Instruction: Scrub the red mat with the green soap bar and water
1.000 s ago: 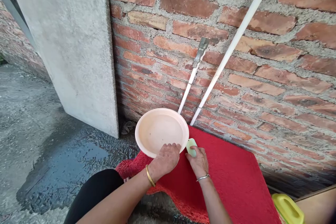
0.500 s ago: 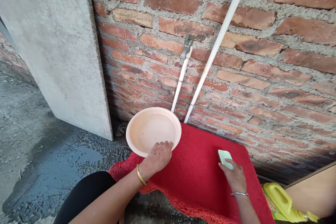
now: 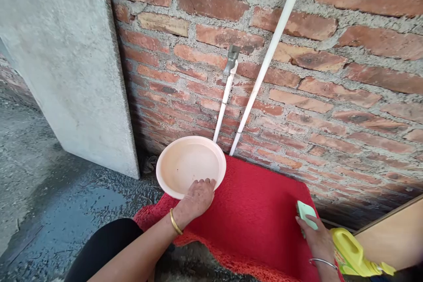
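My left hand, with a gold bangle at the wrist, grips the near rim of a pale pink basin. Its fingers curl over into the basin, which sits at the left end of a red rug and looks nearly empty, with a few dark specks inside. At the rug's right edge, my right hand is closed around a pale green scrubbing brush. The brush is held low over the pile; its underside is mostly hidden. The rug's near edge hangs down in folds.
A brick wall rises behind the rug, with two white pipes running up it. On the left leans a grey slab above wet concrete floor. A yellow jug lies at the right beside a wooden board.
My right hand has slid right and slightly nearer with the scrubbing brush, to the rug's right edge. My left hand stays on the basin rim. The view has shifted slightly.
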A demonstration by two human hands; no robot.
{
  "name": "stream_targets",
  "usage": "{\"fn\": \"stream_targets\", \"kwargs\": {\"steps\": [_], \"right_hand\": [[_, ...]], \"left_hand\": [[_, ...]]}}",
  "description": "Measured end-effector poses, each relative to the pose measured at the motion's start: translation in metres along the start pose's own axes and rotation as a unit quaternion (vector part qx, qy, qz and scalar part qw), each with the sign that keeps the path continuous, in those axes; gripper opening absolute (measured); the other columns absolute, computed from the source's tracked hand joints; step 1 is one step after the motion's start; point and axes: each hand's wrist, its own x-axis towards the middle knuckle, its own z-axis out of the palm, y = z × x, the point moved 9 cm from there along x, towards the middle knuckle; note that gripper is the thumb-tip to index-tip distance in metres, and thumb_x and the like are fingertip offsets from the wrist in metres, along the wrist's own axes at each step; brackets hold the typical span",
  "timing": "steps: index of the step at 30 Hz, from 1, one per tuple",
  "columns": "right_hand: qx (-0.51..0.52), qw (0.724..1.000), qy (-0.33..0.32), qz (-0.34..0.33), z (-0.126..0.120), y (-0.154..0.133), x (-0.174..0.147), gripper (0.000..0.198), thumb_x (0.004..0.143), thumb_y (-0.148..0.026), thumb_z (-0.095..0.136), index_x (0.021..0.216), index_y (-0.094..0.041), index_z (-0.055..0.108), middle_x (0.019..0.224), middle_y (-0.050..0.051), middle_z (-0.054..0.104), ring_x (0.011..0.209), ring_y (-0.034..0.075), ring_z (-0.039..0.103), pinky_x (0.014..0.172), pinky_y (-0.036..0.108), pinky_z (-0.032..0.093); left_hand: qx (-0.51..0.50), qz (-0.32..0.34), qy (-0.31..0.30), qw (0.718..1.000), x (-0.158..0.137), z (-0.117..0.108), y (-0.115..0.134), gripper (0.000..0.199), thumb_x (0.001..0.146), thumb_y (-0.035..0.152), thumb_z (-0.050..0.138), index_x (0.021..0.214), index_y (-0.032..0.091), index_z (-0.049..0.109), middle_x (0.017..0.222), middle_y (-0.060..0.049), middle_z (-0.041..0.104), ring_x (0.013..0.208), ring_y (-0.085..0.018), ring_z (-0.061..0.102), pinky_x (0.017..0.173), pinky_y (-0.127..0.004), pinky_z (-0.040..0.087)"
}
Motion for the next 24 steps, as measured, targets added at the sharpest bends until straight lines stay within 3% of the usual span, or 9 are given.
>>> {"fn": "stream_targets", "kwargs": {"steps": [3,8,12,15,18,24], "right_hand": [[0.045,0.998,-0.039,-0.034,0.031,-0.065,-0.027,0.063,0.062,-0.068,0.062,0.104,-0.023,0.074,0.094,0.013,0.065,0.1,0.036,0.064,0.093,0.051,0.052],[0.07,0.978,-0.111,-0.164,0.086,-0.186,-0.087,0.043,0.069,-0.051,0.066,0.104,-0.027,0.074,0.106,0.006,0.063,0.1,0.026,0.064,0.096,0.039,0.051],[0.027,0.96,-0.15,-0.236,0.12,-0.246,-0.125,0.032,0.075,-0.039,0.069,0.106,-0.029,0.074,0.107,0.004,0.062,0.105,0.024,0.064,0.096,0.035,0.051],[0.013,0.955,-0.165,-0.247,0.134,-0.261,-0.136,0.031,0.075,-0.033,0.072,0.105,-0.031,0.074,0.104,0.002,0.063,0.102,0.022,0.064,0.094,0.034,0.051],[0.008,0.955,-0.168,-0.243,0.136,-0.257,-0.131,0.031,0.074,-0.033,0.074,0.105,-0.031,0.074,0.105,0.002,0.064,0.101,0.021,0.064,0.094,0.032,0.051],[-0.011,0.974,-0.139,-0.176,0.106,-0.2,-0.086,0.035,0.077,-0.039,0.07,0.11,-0.026,0.074,0.109,0.006,0.063,0.104,0.023,0.065,0.097,0.034,0.05]], "left_hand": [[-0.003,-0.002,0.009,1.0,0.0,0.0,0.001,0.029,0.1,0.023,0.048,0.126,0.016,0.06,0.102,-0.011,0.069,0.092,-0.025,0.068,0.083,-0.038,0.05],[0.001,0.003,0.032,0.999,-0.003,-0.002,0.002,0.026,0.099,0.021,0.049,0.122,0.016,0.062,0.098,-0.011,0.068,0.089,-0.023,0.067,0.081,-0.037,0.049],[0.01,0.011,0.046,0.999,-0.005,-0.003,0.003,0.028,0.099,0.02,0.05,0.124,0.015,0.061,0.098,-0.011,0.067,0.089,-0.024,0.066,0.081,-0.037,0.049],[0.005,0.009,0.037,0.999,-0.004,0.003,0.001,0.03,0.099,0.022,0.051,0.127,0.016,0.059,0.099,-0.011,0.067,0.089,-0.024,0.066,0.082,-0.037,0.048],[-0.001,0.008,0.023,1.0,-0.003,0.007,-0.001,0.031,0.098,0.022,0.054,0.128,0.017,0.059,0.101,-0.011,0.067,0.091,-0.023,0.065,0.084,-0.036,0.047],[0.008,0.008,0.032,0.999,-0.007,0.0,-0.001,0.027,0.099,0.022,0.052,0.125,0.018,0.06,0.099,-0.009,0.066,0.09,-0.021,0.063,0.087,-0.035,0.046]]}}
